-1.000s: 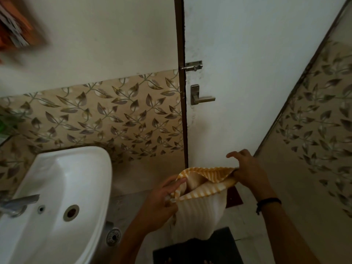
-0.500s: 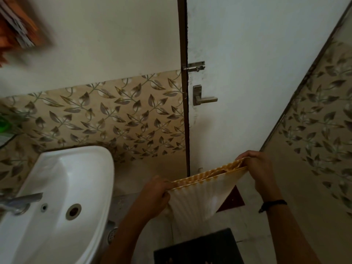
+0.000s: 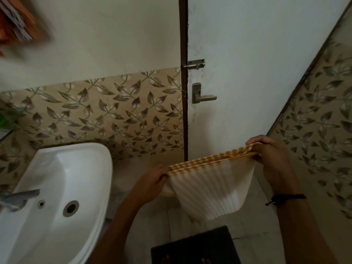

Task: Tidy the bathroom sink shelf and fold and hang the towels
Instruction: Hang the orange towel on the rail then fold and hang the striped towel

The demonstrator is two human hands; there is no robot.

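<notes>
A white ribbed towel (image 3: 211, 189) with an orange checked border hangs folded between my hands, in front of the door. My left hand (image 3: 152, 181) pinches its left top corner. Its right top corner is gripped by my right hand (image 3: 270, 155), which sits higher and further right, so the top edge is stretched taut and slants upward to the right. The doubled cloth droops below to a rounded bottom edge above the floor. At the far left edge a corner of the sink shelf (image 3: 4, 132) shows with something green on it, blurred.
A white basin (image 3: 57, 197) with a metal tap (image 3: 17, 197) fills the lower left. Straight ahead is a white door (image 3: 247, 63) with a bolt (image 3: 195, 64) and lever handle (image 3: 202, 96). Leaf-patterned tiles cover both walls. A dark mat (image 3: 194, 246) lies on the floor. Blurred orange cloth (image 3: 17, 21) hangs top left.
My hands have pulled apart, the right one moving up and to the right. The towel, bunched between them a second ago, is now drawn out flat with a straight top edge.
</notes>
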